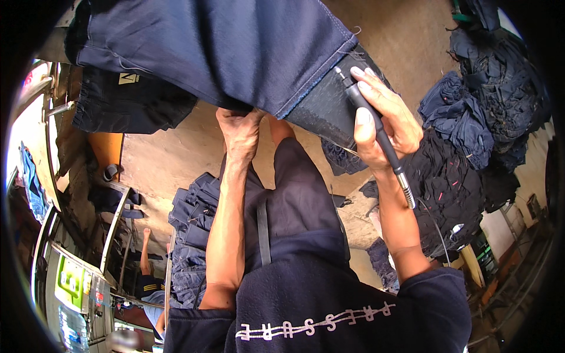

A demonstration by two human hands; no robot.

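Observation:
Dark blue denim trousers (pixel 223 47) lie across the top, one leg drawn over a dark flat board (pixel 329 109) that sticks out past the hem. That hem looks worn and paler along its edge. My right hand (pixel 388 115) grips a pen-shaped black rotary tool (pixel 379 132); its thin metal tip is close to the hem, and whether it touches the cloth I cannot tell. A metal spring and thin cable trail from its rear end. My left hand (pixel 240 132) is closed at the near edge of the trousers, its fingertips partly hidden by the cloth.
Another dark garment (pixel 135 103) with a pale label hangs at the left. A stack of folded denim (pixel 191 235) lies beside my left forearm. Heaps of dark clothes (pixel 453 182) and blue denim (pixel 456 115) cover the right side. Another person's arm (pixel 145 253) shows at lower left.

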